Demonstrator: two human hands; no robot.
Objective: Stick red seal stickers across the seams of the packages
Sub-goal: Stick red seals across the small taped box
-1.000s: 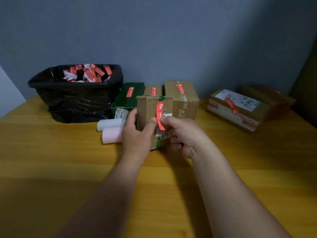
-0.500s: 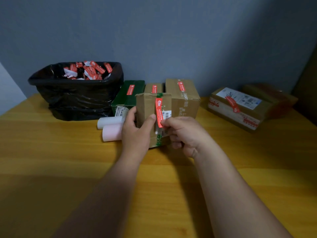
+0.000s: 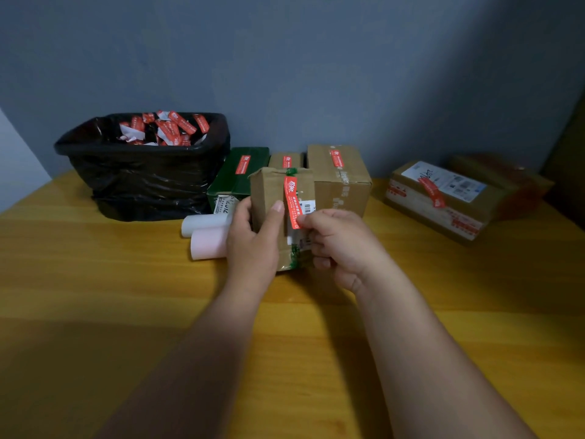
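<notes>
I have a small box (image 3: 278,201) stood on end on the table (image 3: 95,280), just in front of the row of sealed packages. My left hand (image 3: 253,245) grips its left side, thumb laid up the front face beside the seam, fingers wrapped behind. A red sticker (image 3: 292,202) runs down the seam from near the green tape at the top. My right hand (image 3: 340,245) has its fingers curled, and the thumb and forefinger meet at the sticker's lower end; whether they pinch it or press it flat I cannot tell, as the knuckles hide the contact.

Behind the box stand a green box (image 3: 240,179) and 2 brown boxes (image 3: 342,182), each with a red sticker on top. 2 paper rolls (image 3: 207,239) lie just left of my left hand. A black-lined bin (image 3: 142,182) full of red backing scraps sits at back left. Another sealed package (image 3: 443,198) lies well apart at right.
</notes>
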